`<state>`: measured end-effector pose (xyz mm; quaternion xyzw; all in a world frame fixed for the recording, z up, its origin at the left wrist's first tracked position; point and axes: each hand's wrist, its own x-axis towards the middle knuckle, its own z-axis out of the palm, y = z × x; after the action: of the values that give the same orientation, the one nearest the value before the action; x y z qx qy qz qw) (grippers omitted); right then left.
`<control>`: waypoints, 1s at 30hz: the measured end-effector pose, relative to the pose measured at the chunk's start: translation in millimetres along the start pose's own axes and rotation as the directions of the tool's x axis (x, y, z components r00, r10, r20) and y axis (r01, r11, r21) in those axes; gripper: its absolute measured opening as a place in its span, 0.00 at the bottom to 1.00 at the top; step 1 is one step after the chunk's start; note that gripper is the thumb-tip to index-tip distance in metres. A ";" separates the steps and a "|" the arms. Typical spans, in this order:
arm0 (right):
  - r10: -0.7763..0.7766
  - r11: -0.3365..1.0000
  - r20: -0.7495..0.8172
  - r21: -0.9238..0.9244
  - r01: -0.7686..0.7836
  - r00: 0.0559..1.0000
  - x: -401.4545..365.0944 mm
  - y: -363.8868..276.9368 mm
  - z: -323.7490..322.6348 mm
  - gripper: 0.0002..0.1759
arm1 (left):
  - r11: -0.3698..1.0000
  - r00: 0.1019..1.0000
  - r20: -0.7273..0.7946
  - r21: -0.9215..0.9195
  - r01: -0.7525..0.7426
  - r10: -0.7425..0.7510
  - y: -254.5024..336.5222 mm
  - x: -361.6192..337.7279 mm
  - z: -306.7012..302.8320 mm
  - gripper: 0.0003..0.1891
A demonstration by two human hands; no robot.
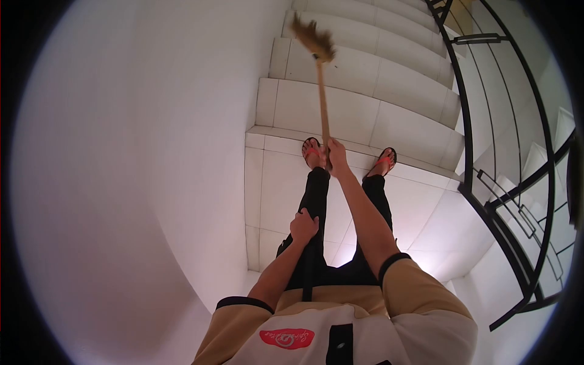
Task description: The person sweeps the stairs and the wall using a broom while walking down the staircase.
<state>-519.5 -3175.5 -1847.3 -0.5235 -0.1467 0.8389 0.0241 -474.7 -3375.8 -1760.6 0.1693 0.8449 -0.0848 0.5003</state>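
A straw broom (322, 97) stretches up the stairs, its bristle head (314, 41) blurred over a step above me. My right hand (336, 157) is closed around the lower end of its wooden handle, near my feet. On the left, my left hand (304, 225) is closed at the knee of my black trousers (317, 188), its fingers curled on the cloth. A small dark speck (336, 66) lies on the step beside the broom head.
White tiled steps (413, 73) rise ahead, and my sandalled feet stand at the edge of the tile floor (277, 182). A white wall (182, 121) borders the left. Along the right runs a black metal railing (465, 121) with thin bars.
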 end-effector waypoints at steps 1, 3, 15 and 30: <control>-0.047 0.988 -0.078 -0.150 0.035 0.996 -14.5 4.6 -6.2 0.16 | 1.000 1.000 -0.004 0.000 -0.008 0.008 -0.6 -0.2 -0.9 0.23; 0.095 0.991 -0.066 -0.091 -0.101 0.993 -96.0 -21.8 9.9 0.16 | 1.000 1.000 -0.016 -0.003 -0.015 0.015 -1.8 0.0 -2.0 0.23; 0.659 0.735 0.076 0.145 -0.662 0.748 -186.6 38.4 1.0 0.13 | 0.985 0.988 -0.073 -0.091 -0.145 0.139 -15.9 3.6 17.9 0.22; -0.660 0.199 -0.297 -0.955 -0.220 0.690 -119.2 -71.1 -118.9 0.15 | 0.999 0.999 -0.010 0.012 -0.046 0.046 -1.2 1.3 -5.3 0.22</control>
<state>-368.5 -3104.3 -1772.8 -0.6518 -0.6894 0.2937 -0.1166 -480.0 -3375.0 -1759.2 0.1920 0.8429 -0.0773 0.4967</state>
